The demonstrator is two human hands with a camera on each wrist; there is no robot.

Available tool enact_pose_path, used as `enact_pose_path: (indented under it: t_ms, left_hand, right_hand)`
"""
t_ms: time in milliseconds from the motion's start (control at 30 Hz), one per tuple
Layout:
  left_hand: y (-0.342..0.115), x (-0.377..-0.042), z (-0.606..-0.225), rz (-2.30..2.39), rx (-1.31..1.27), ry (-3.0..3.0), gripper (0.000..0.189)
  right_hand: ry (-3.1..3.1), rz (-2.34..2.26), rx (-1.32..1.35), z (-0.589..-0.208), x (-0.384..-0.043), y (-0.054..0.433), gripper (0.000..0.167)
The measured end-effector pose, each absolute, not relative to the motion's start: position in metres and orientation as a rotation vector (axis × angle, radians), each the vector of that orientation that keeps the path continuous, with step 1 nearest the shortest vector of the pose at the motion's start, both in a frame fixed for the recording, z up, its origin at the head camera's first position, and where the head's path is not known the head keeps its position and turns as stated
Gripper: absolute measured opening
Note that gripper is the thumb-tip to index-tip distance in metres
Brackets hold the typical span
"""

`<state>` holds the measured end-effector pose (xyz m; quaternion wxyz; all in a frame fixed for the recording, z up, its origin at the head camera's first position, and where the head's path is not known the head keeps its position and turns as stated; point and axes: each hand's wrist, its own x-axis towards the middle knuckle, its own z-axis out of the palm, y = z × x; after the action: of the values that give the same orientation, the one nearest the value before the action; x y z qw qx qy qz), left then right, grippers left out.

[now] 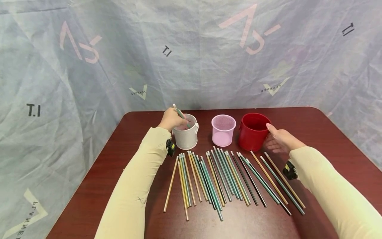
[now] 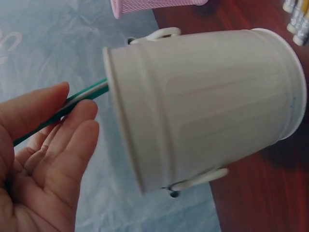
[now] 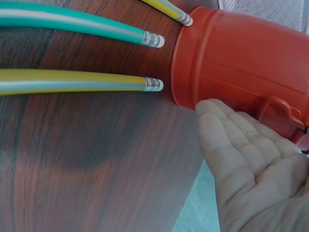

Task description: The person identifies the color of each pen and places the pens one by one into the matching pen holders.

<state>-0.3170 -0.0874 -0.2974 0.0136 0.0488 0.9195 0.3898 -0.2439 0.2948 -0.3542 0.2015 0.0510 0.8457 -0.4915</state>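
Observation:
My left hand (image 1: 173,120) pinches a green pencil (image 2: 91,91) between thumb and fingers, over the mouth of the white bucket (image 1: 186,137). The pencil slants, its eraser end up and its lower end inside the rim, as the left wrist view shows. At the right, my right hand (image 1: 282,137) is held beside the red bucket (image 1: 253,134), fingers straight and thumb near the rim. In the right wrist view its fingertips (image 3: 210,107) overlap the bucket's side, and the palm holds nothing.
Between the two buckets stands a pink mesh cup (image 1: 222,132). Many green, yellow and black pencils (image 1: 215,179) lie in a spread row in front, erasers toward the containers. The dark wood table (image 1: 113,192) meets a grey cloth backdrop (image 1: 191,66) behind.

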Motion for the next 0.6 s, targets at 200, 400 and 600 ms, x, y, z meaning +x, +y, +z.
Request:
enact_pose_path:
  t_ms: [200,400,600]
  left_hand:
    - [-0.090,-0.321,-0.307,1.182,0.111,2.855,0.012]
    - [-0.092,-0.323,-0.312,1.156,0.086,2.893,0.011]
    - [-0.094,-0.321,-0.309,1.097,0.129,2.950,0.010]
  right_hand:
    - [2.356,-1.356,0.151,-0.355,-0.246,0.295,0.087]
    - [2.330,-1.375,0.147,-0.357,-0.248,0.297,0.088]
    - [2.313,-1.396,0.118,-0.362,-0.252,0.305,0.098]
